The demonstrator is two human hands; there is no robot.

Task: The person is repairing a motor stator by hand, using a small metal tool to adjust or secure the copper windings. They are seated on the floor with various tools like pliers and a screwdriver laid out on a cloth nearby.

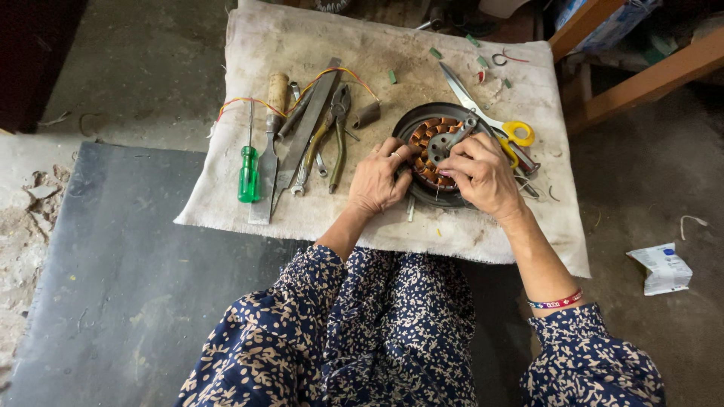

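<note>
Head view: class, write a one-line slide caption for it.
Both hands, left and right, work on a copper-wound motor stator on a cloth, beside pliers and scissors.

Motor stator: lower left and right rim hidden under left hand and right hand; what the fingers pinch is too small to tell. Scissors: lower handle hidden behind the right hand. Blue box and toothed part: cut by top edge.

Left hand, right hand, fingers curled
</note>
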